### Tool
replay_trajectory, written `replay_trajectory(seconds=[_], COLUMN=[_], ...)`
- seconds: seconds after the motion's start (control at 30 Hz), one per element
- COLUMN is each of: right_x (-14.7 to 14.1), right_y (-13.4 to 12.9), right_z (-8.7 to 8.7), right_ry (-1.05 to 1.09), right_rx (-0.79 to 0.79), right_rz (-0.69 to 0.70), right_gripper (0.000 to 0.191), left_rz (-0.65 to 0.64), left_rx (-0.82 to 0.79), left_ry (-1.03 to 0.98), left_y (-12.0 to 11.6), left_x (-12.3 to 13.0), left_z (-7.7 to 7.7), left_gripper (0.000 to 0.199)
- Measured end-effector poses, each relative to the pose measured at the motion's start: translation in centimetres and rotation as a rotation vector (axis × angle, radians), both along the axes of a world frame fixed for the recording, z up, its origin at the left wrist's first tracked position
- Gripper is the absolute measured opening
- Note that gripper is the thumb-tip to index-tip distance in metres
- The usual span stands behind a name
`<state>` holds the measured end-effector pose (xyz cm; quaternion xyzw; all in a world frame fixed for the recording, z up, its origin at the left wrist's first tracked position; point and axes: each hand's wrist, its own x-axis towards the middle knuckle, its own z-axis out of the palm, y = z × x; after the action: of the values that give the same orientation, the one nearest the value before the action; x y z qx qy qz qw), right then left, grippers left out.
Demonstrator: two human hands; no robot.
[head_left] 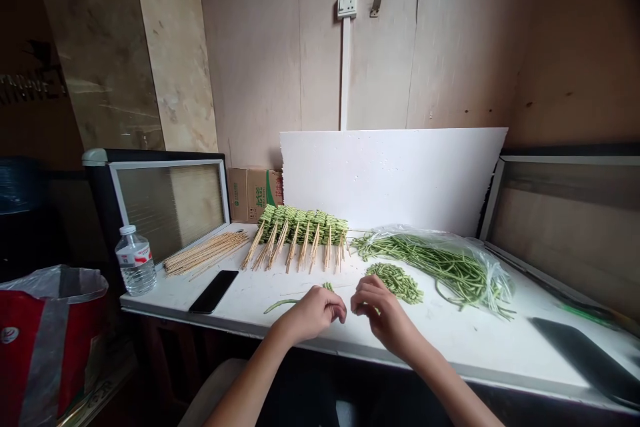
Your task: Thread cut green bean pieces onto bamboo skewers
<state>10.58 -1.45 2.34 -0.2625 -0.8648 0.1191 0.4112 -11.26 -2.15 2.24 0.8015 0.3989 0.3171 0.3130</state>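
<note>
Near the table's front edge, my left hand (pixel 320 311) has its fingers curled around a green bean (pixel 280 305), whose long end sticks out to the left. A bit of green shows just above its fingers. To the right, my right hand (pixel 376 303) is held with bent fingers pressed together, and anything between them is too small to name. A pile of cut bean pieces (pixel 396 281) lies just behind it. Thin skewers lie on the table behind my left hand. Farther back stand rows of skewered bean pieces (pixel 305 223), their sticks (pixel 303 253) pointing towards me.
Long beans (pixel 450 263) in clear plastic lie at right, loose skewers (pixel 205 253) at left. A black phone (pixel 214 291), a water bottle (pixel 136 263) and a dark flat object (pixel 585 353) rest on the white table (pixel 440 340). A white board (pixel 395 177) stands behind.
</note>
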Motion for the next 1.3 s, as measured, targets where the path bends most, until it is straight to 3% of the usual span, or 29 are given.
replay_trajectory(seconds=[0.13,0.3,0.43,0.67,0.83,0.93,1.03,1.13,1.3], right_x=[2.1,4.9,5.2,4.5,4.4,3.6,2.1,0.5,-0.6], right_y=[2.5,6.9,8.3,8.4,8.3,7.0,4.8,2.7,1.2], right_z=[-1.1,-5.8,-8.6,-9.7,-8.8,-6.6,-4.2,-2.7,-2.1], right_ry=[0.011,-0.122,-0.114,-0.073,0.005,0.067,0.086,0.028,0.100], right_rx=[0.020,0.001,-0.093,-0.098,-0.110,-0.134,-0.208,-0.238,-0.166], right_rz=[-0.189,-0.438,-0.510,-0.557,-0.520,-0.487,-0.314,-0.107,-0.088], right_gripper=[0.014,0.035,0.032,0.036,0.051,0.054,0.049,0.040,0.039], left_rz=[0.110,0.181,0.186,0.231,0.201,0.158,0.097,0.099,0.119], left_rx=[-0.019,0.041,0.055,0.066,0.067,0.031,0.014,0.032,0.005], left_ry=[-0.013,-0.011,-0.020,-0.047,0.021,0.069,0.096,0.029,-0.201], left_y=[0.6,1.2,1.4,1.7,1.7,1.3,0.8,0.6,0.8], left_x=[-1.2,-1.7,-1.5,-1.0,-1.2,-1.4,-1.1,-0.5,0.5], left_z=[0.1,-0.2,-0.6,-1.5,-2.0,-1.9,-1.6,-1.3,-1.1], left_gripper=[0.028,0.032,0.033,0.035,0.039,0.038,0.037,0.030,0.022])
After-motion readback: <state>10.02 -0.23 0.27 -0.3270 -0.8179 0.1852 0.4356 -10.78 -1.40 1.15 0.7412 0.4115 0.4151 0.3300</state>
